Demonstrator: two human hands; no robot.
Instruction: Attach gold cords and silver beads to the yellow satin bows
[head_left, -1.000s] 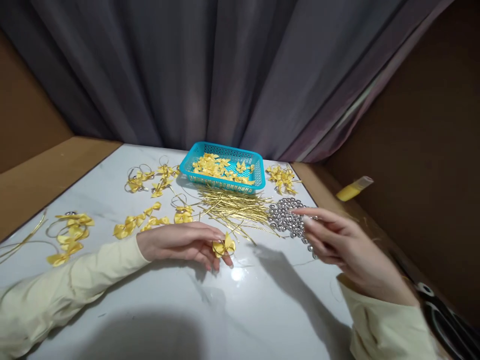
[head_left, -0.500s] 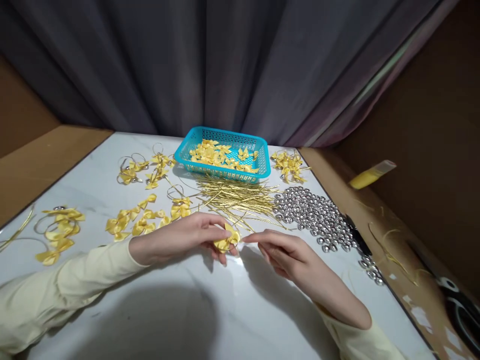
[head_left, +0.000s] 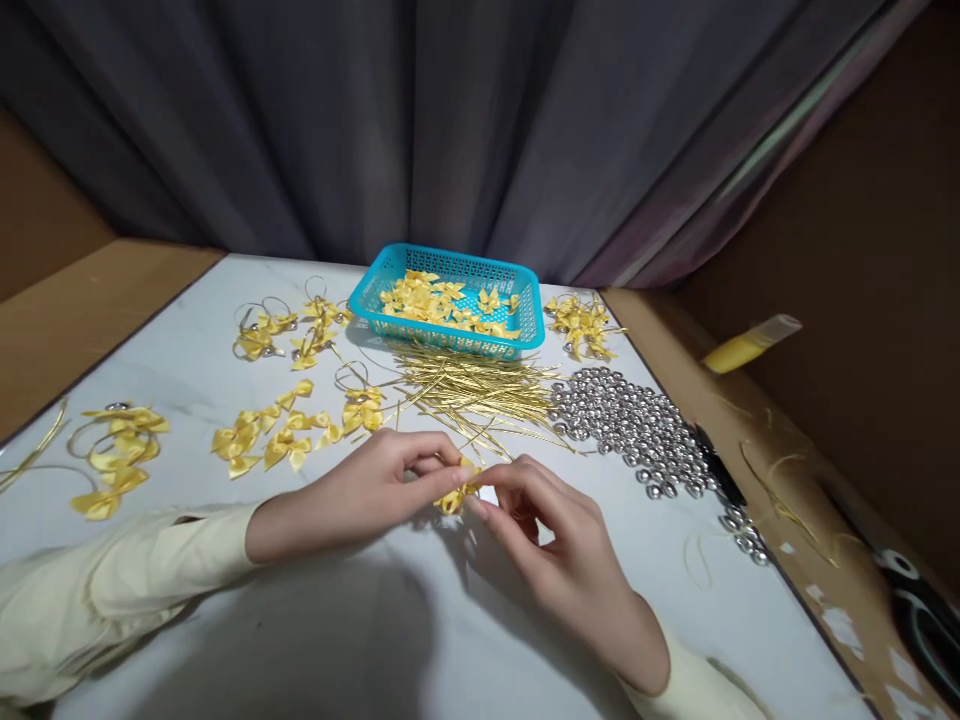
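Note:
A yellow ribbon bow (head_left: 451,500) is pinched in my left hand (head_left: 375,485), above the middle of the white tabletop. My right hand (head_left: 559,540) reaches in from the right, its thumb and forefinger closed on the bow's right edge. My fingers cover much of the bow, so what lies behind it is hidden. Just beyond both hands is a pile of gold twist ties (head_left: 480,385). Loose yellow bows (head_left: 281,445) lie left of the ties, close to my left wrist.
A blue basket (head_left: 536,335) of yellow bows stands at the back. Silver bells or beads (head_left: 622,420) are heaped on the right beside a black tool (head_left: 720,468). Bows with ties lie left (head_left: 120,455) and back right (head_left: 581,325). Black-handled scissors (head_left: 911,590) lie far right.
My right hand has gone from a pointing finger beside the bow to a pinch at its right edge. The bow has tilted in my left hand.

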